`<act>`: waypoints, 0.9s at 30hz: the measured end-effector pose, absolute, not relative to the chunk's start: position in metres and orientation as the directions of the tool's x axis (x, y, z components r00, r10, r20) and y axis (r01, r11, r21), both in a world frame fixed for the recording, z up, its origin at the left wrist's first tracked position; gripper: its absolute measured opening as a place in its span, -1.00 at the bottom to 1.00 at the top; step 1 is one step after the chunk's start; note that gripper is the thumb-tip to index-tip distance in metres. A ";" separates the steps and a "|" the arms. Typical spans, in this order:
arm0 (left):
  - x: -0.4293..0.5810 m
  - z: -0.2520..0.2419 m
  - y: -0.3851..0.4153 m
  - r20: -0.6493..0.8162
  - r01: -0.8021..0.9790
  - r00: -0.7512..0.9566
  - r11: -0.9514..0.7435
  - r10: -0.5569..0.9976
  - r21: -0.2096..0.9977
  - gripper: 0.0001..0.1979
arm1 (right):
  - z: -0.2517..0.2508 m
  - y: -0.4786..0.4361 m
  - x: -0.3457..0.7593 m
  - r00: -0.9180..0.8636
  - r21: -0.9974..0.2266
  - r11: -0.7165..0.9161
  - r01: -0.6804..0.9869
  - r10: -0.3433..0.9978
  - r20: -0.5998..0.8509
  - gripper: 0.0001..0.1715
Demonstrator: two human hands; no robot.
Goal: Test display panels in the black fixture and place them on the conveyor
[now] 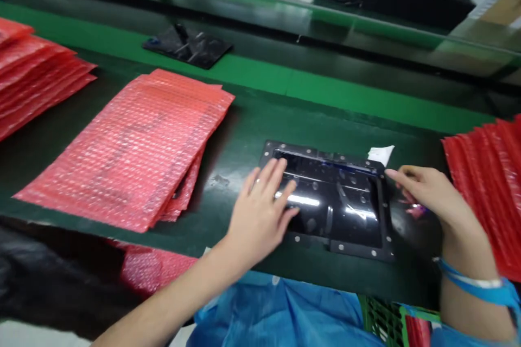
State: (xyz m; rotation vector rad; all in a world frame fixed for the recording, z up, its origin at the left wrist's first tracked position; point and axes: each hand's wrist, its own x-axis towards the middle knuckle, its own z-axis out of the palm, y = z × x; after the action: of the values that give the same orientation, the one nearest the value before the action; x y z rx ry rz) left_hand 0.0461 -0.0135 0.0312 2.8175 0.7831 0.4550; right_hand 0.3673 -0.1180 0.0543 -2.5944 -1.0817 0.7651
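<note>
A flat black panel (325, 190) with a glossy middle and a dark frame dotted with round silvery spots lies on the table in front of me. My left hand (260, 209) rests on its left part, fingers spread, a ring on one of them. At the panel's far right corner is my right hand (425, 190), its index finger stretched to the corner and the other fingers curled in. A small pinkish shiny bit (417, 210) shows under those fingers; what it is I cannot tell. Just behind that corner a white slip (380, 155) sticks up.
Red bubble-wrap bags (134, 146) lie stacked left of the panel. More red bags stand at the far left (36, 76) and the right edge (488, 190). A black stand base (187, 47) sits at the back, below a glass shelf (260, 2). A green crate (382, 320) is below the table edge.
</note>
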 end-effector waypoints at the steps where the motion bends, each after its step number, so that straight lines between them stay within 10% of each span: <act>1: 0.059 0.032 -0.026 0.251 0.379 0.860 -0.886 0.444 0.268 -0.58 | 0.054 -0.112 0.370 0.582 -0.384 -0.704 0.597 0.710 -0.397 -0.30; 6: 0.116 0.029 -0.072 0.171 -0.056 0.985 -0.951 -0.003 0.304 -0.41 | 0.048 -0.088 0.379 0.559 -0.295 -0.687 0.664 0.718 -0.414 -0.37; 12: 0.129 0.025 -0.075 0.094 -0.087 0.994 -0.960 -0.064 0.265 -0.43 | 0.044 -0.076 0.384 0.566 -0.191 -0.672 0.716 0.718 -0.405 -0.29; 17: 0.136 0.029 -0.068 0.145 -0.106 0.987 -0.943 -0.063 0.317 -0.55 | 0.036 -0.083 0.385 0.563 -0.353 -0.657 0.666 0.753 -0.340 -0.28; 27: 0.159 0.034 -0.002 0.209 0.520 0.783 -0.801 0.586 0.298 -0.67 | 0.024 -0.113 0.374 0.562 -0.694 -0.483 0.535 0.816 -0.135 -0.13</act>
State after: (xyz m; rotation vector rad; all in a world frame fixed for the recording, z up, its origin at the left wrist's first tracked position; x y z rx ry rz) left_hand 0.1585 -0.0019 0.0340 2.7505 0.8656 0.4312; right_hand 0.3736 -0.1127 0.0240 -2.1965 -1.0782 0.6119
